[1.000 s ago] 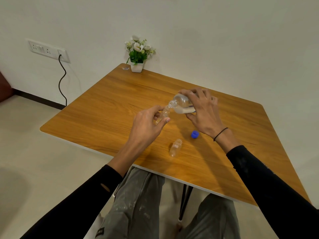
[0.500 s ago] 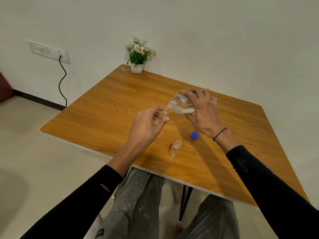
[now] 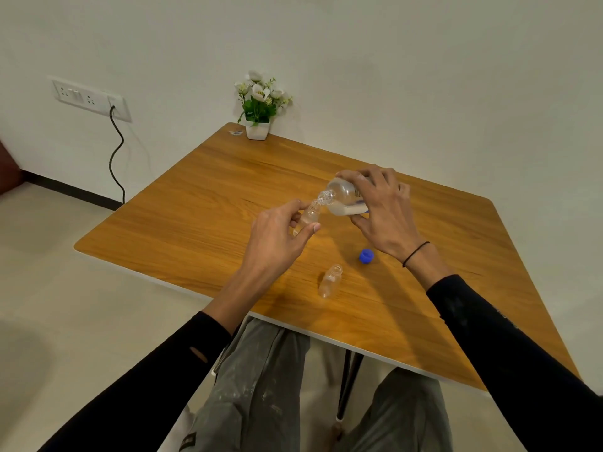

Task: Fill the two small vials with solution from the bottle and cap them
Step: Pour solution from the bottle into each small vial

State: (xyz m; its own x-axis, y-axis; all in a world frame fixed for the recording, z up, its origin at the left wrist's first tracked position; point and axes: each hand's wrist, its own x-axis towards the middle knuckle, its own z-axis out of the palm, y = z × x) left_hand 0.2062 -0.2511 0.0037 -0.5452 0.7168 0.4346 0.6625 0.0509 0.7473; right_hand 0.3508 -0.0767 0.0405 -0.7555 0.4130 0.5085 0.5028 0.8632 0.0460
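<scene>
Fingers point(image 3: 388, 181) grip clear round bottle point(image 3: 346, 199) | tilted onto glassy vial point(image 3: 310, 216)

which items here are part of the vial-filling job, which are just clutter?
Job:
bottle, tipped in right hand
vial held in left hand
second vial, uncapped on table
blue cap

Lying about:
flower pot
small scrap beside it
wall socket and cord
</scene>
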